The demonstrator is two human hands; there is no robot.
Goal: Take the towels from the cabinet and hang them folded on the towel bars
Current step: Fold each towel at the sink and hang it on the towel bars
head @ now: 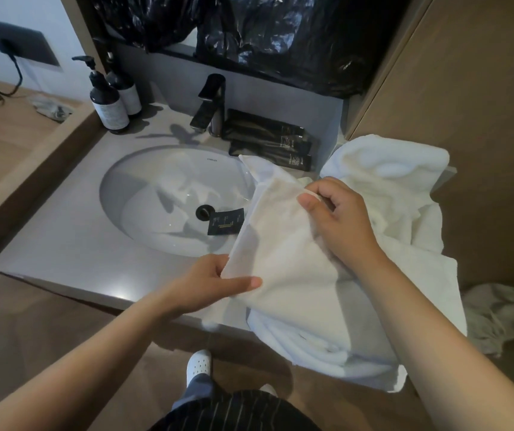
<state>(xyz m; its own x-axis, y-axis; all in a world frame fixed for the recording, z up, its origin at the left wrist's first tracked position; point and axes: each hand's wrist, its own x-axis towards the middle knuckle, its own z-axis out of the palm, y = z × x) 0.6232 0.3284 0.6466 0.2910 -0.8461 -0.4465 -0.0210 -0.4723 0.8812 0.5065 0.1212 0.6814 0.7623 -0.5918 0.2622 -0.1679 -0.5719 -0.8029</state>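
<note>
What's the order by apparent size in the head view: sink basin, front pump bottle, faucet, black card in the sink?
1. sink basin
2. front pump bottle and faucet: these look about alike, so they are not ranked
3. black card

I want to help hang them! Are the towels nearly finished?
Not nearly. Done: white towels are out, heaped on the counter by the sink. In hand: left hand and right hand pinch one small towel, folding not finished. Left: fold the rest and hang them; no towel bar shows here.
</note>
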